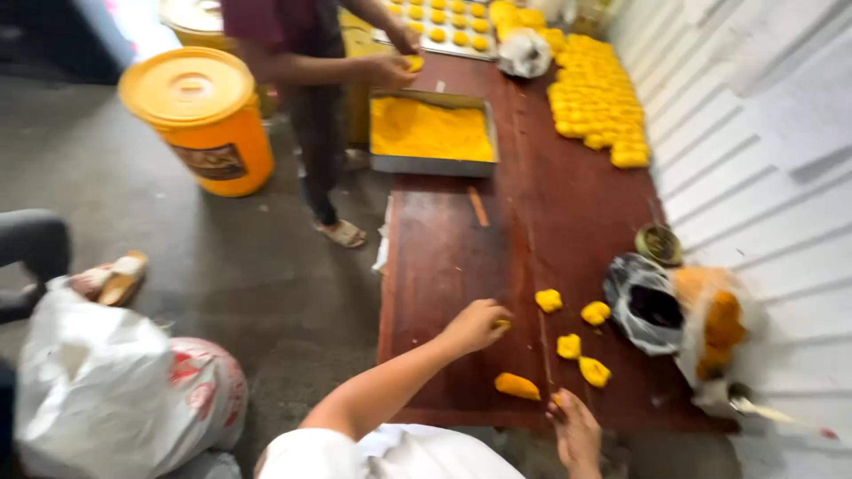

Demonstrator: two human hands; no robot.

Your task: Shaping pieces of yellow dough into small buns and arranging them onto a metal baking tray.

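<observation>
On a dark red wooden table (461,257), my left hand (475,324) reaches in from the lower left and pinches a small yellow dough piece (503,325). At the table's near edge my right hand (575,430) sits just right of an orange-yellow lump (516,386), fingertips close to it; blur hides its grip. Several shaped yellow pieces (581,341) lie between and beyond my hands.
A metal tray of yellow dough (432,129) sits mid-table, and rows of yellow pieces (599,98) line the far right by a white wall. Another person (311,106) stands at the far end beside an orange bucket (200,115). Plastic bags (674,310) and a small tin (658,244) lie at right; a white sack (98,390) rests on the floor.
</observation>
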